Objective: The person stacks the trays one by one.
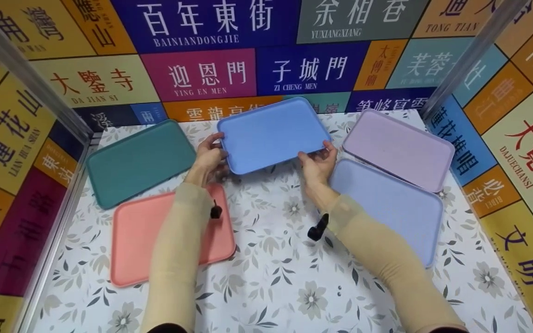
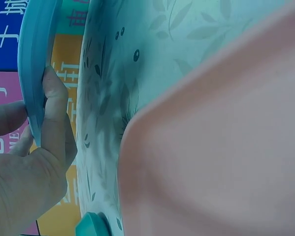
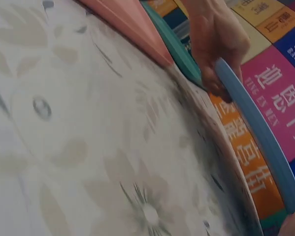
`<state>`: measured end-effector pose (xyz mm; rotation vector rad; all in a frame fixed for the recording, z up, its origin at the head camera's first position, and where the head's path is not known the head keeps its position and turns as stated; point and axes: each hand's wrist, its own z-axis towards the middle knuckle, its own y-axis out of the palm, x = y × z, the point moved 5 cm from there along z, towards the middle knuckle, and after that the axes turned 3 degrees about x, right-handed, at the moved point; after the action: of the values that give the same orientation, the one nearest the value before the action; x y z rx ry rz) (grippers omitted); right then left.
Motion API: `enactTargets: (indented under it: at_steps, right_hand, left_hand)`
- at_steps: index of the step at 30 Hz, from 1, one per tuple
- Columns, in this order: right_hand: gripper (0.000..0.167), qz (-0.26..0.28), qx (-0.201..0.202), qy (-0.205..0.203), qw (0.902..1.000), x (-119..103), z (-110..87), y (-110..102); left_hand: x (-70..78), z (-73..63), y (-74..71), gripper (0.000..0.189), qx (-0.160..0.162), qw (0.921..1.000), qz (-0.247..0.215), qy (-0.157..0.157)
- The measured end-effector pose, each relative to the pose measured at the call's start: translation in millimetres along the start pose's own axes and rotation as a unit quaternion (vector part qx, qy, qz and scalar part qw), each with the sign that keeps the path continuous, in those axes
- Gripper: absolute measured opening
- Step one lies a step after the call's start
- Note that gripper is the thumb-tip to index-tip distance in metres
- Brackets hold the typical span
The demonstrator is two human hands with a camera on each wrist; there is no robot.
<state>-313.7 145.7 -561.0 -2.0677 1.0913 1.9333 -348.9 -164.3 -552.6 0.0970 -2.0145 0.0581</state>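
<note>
A blue tray [image 1: 273, 136] is held up over the back of the table by both hands. My left hand [image 1: 209, 155] pinches its left edge, and in the left wrist view the fingers and thumb lie on either side of the tray's rim [image 2: 33, 64]. At the near right corner my right hand [image 1: 318, 166] grips the rim. From the right wrist view the tray [image 3: 260, 132] shows edge-on, raised off the tabletop, with only a bit of the right hand [image 3: 294, 223] visible at the frame's corner.
On the flowered tabletop [image 1: 271, 240], a green tray [image 1: 141, 162] and a pink tray [image 1: 130, 240] lie at left, the pink one partly under my left sleeve. A lilac tray [image 1: 400, 148] and a periwinkle tray [image 1: 391, 203] lie at right. Sign-covered walls [image 1: 197, 74] enclose the table.
</note>
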Motion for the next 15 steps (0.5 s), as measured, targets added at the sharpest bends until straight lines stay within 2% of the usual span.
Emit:
enactTargets:
  at_steps: [3,9,15]
  right_hand:
    - [0.079,-0.008,0.004,-0.005,1.0000,5.7,-13.6,6.1]
    - [0.079,-0.007,-0.012,0.022,0.9997,18.0,-37.6,19.0]
    - [0.080,-0.003,-0.015,0.034,0.9993,24.1,-44.7,23.9]
  left_hand:
    - [-0.7,-1.2,1.7,0.075,-0.003,1.0000,-0.008,-0.004]
    - [-2.3,-1.5,4.6,0.076,-0.002,0.9999,-0.010,-0.001]
    - [-4.4,-1.6,8.0,0.078,-0.006,0.9997,-0.022,0.008]
